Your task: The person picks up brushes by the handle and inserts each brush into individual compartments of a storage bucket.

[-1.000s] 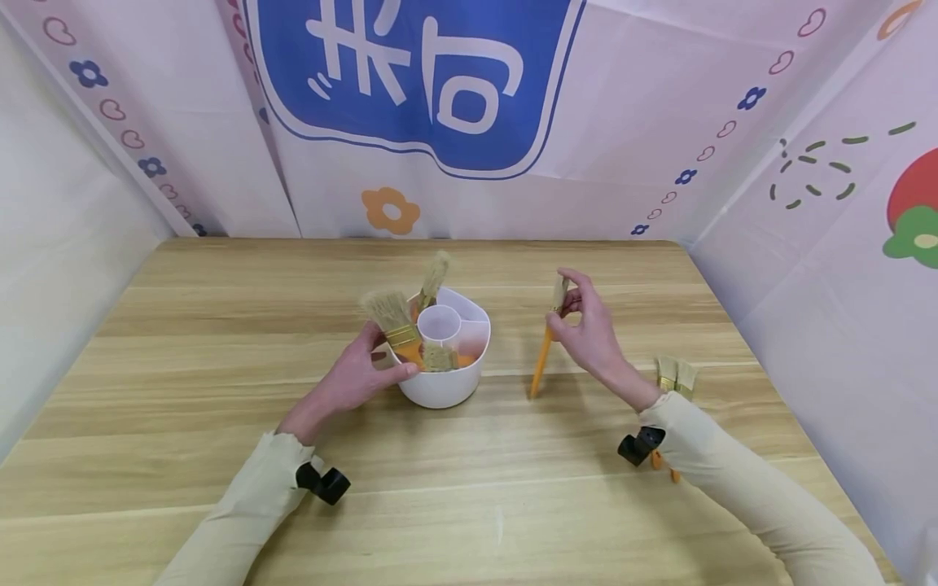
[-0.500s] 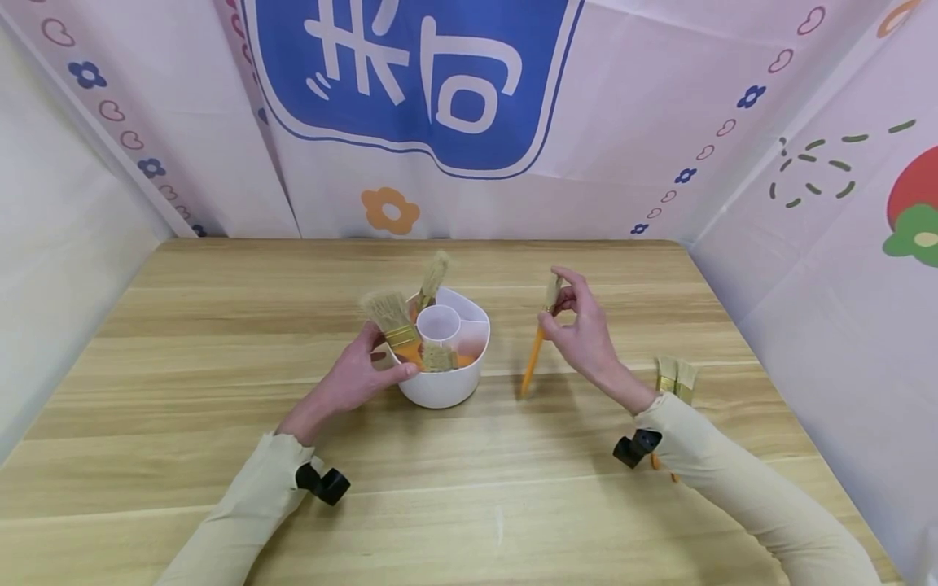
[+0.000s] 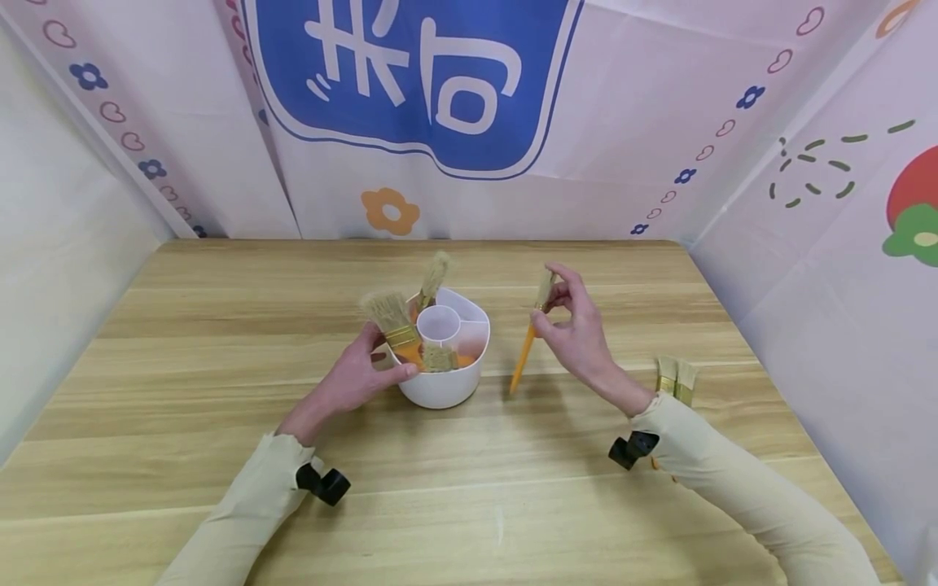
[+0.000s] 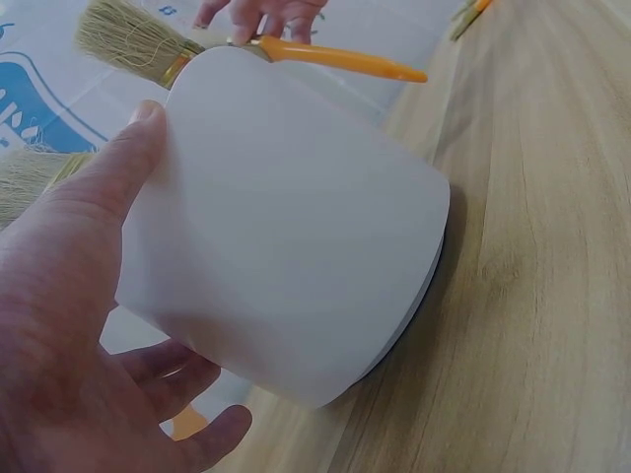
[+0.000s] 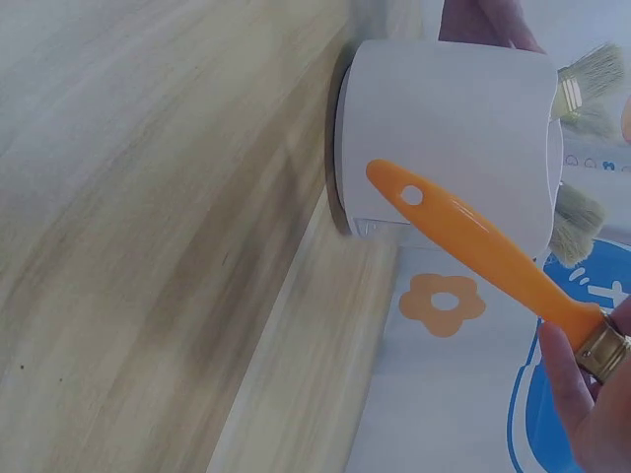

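A white divided desk organizer (image 3: 440, 392) stands on the table, a round cup in its middle. My left hand (image 3: 357, 376) grips its left side, thumb on the near wall, as the left wrist view shows. Inside stand a wide paintbrush (image 3: 391, 316), a paintbrush at the back (image 3: 436, 278) and a paintbrush at the front (image 3: 440, 358), all bristles up. To the organizer's right, my right hand (image 3: 579, 332) pinches another paintbrush (image 3: 523, 358) near its metal ferrule. Its orange handle (image 5: 473, 241) hangs down and tilts toward the organizer, apart from it in the head view.
Two more paintbrushes (image 3: 676, 378) lie on the wooden table (image 3: 469, 505) at the right, partly hidden beneath the right sleeve (image 3: 733, 464). Printed cloth walls (image 3: 623, 122) enclose the table's back and sides.
My right hand has moved left toward the organizer, carrying the paintbrush, whose handle tilts a little more. My left hand and the organizer have stayed in place.
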Motion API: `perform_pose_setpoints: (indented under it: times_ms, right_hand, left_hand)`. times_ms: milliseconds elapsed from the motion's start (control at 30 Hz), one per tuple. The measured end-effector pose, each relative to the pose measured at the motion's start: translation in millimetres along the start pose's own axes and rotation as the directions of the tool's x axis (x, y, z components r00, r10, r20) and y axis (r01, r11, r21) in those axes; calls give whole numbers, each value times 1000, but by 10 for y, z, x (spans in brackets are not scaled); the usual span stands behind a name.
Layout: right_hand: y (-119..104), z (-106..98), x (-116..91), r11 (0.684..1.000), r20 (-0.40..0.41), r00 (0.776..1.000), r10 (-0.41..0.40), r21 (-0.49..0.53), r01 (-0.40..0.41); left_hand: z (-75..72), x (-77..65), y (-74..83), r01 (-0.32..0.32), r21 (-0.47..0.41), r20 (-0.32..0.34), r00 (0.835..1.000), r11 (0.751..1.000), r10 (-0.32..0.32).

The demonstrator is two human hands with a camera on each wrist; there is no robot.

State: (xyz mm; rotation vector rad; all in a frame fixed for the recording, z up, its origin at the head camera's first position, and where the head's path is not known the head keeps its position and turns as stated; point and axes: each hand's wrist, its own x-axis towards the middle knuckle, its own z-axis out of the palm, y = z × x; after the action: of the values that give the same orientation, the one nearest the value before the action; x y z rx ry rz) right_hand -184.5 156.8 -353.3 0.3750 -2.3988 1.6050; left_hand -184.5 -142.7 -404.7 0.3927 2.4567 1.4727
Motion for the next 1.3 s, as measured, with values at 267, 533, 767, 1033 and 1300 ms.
perform_pose_setpoints:
  times_ms: [267, 533, 767, 1033, 1300]
  right_hand:
    - [-227, 16, -20, 1000, -11, 1000, -4, 5, 4]
    - [-69, 35, 73, 995, -50, 998, -47, 91, 52]
    - [-109, 49, 104, 979, -92, 990, -103, 169, 118]
    - [-201, 62, 102, 964, -111, 985, -135, 216, 157]
    - [-276, 84, 126, 945, -156, 971, -179, 247, 214]
  left_hand:
    - [-2, 4, -12, -5, -1, 1, 1000, 1000, 5]
    - [-8, 1, -10, -17, -9, 2, 1000, 1000, 17]
    - [0, -2, -7, -19, -19, 0, 1000, 1000, 19]
    - [5, -6, -14, -18, -11, -5, 1000, 1000, 18]
    - [2, 1, -29, -25, -10, -3, 1000, 1000, 25]
